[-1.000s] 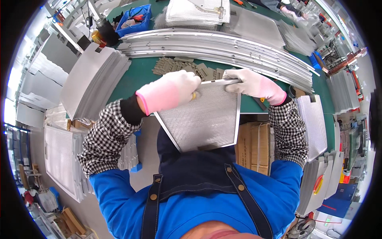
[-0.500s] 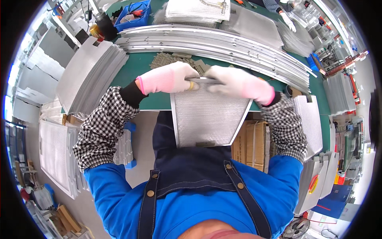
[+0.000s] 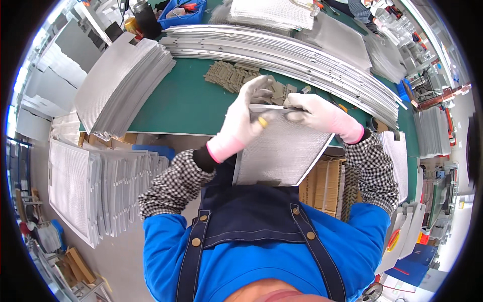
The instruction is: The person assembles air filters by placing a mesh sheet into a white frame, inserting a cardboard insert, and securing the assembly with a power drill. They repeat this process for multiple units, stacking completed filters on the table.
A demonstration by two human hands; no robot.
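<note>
A silver mesh panel (image 3: 282, 148) in a thin metal frame stands tilted in front of my apron, its lower edge against me and its upper edge over the table's front. My right hand (image 3: 317, 115), in a white and pink glove, is closed on the upper edge near the right corner. At the upper left corner is my left hand (image 3: 240, 115), gloved alike, thumb apart from its bent fingers and a yellow band on the thumb. Its thumb is close to the mesh face; whether it touches is unclear. Small grey-beige flat pieces (image 3: 226, 75) lie in a heap just beyond.
Long metal strips (image 3: 282, 48) lie across the green table (image 3: 166, 100). Mesh sheets (image 3: 113, 80) are stacked at the left, framed panels (image 3: 70, 189) below them. A blue bin (image 3: 183, 19) sits at the back. Cardboard (image 3: 324, 181) stands under the table. Another person's sleeve (image 3: 359, 10) shows far right.
My left hand has come off the panel's upper edge and turned upward, its fingers loosening. My right hand stays on that edge. The whole view has shifted, so the table appears farther right.
</note>
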